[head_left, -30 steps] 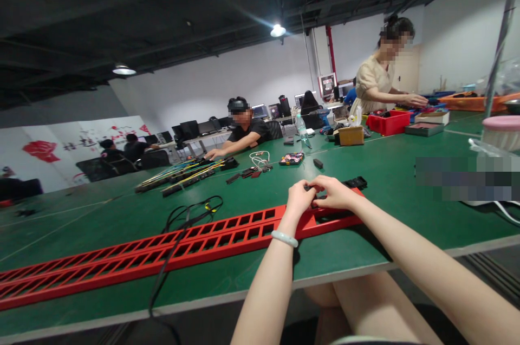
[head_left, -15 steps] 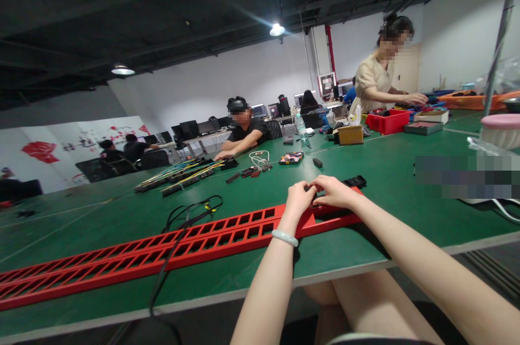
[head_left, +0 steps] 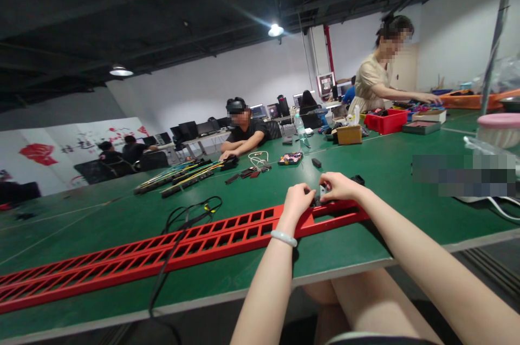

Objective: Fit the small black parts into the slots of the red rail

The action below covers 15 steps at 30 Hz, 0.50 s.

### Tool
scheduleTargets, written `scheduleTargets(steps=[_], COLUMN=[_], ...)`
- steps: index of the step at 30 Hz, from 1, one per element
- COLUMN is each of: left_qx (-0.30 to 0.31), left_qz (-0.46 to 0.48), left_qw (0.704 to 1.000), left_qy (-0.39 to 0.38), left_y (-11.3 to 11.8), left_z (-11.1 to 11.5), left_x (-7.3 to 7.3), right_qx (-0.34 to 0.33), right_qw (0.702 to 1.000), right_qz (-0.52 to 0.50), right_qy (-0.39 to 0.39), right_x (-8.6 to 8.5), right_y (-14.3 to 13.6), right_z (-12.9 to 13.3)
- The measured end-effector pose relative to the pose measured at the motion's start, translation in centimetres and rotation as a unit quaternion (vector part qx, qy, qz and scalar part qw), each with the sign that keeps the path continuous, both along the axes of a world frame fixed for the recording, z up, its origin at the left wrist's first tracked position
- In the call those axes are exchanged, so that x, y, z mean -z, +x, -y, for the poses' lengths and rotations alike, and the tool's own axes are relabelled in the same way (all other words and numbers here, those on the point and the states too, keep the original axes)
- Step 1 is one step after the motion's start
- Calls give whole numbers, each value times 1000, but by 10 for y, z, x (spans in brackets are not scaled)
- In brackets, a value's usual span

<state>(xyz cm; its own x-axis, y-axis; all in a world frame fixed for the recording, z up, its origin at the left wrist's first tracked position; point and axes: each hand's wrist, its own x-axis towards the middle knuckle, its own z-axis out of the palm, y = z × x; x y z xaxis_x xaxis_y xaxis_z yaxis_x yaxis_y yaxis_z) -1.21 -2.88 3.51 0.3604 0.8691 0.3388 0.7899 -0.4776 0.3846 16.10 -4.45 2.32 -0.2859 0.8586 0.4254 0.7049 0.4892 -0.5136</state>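
My right hand pinches a small flat grey piece between thumb and fingertips. It is too small to tell its kind. Close by on the left is my left hand, with fingers bent and closed at a small dark part; whatever is inside them is hidden. Both hands are over the right end of a long red slotted frame, which lies along the table. A black part shows partly behind my right hand. On my left wrist is a pale bangle.
A black cable crosses the red frame. Beyond lie dark strips with yellow wires, a white cable, a patterned box and a bottle. One co-worker sits opposite; another stands by a red bin.
My hands have moved slightly apart, and the grey piece now shows in my right fingers. The standing co-worker's hand has moved right; the seated one's arm has shifted slightly.
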Motion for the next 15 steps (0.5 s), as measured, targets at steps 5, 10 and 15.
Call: scheduleTargets(steps=[5, 10, 15], left_qx=[10, 39, 59], left_qz=[-8, -30, -52], left_qw=[1000, 999, 997], left_qy=[5, 4, -9], left_y=[0, -2, -2], left_z=[0, -2, 0], left_x=[3, 6, 3], right_qx=[-24, -53, -55], right_qw=[996, 992, 990], right_qz=[-25, -37, -29], right_qy=[-81, -107, -126], right_x=[7, 7, 9], right_y=[8, 17, 23], right_z=[-8, -9, -10])
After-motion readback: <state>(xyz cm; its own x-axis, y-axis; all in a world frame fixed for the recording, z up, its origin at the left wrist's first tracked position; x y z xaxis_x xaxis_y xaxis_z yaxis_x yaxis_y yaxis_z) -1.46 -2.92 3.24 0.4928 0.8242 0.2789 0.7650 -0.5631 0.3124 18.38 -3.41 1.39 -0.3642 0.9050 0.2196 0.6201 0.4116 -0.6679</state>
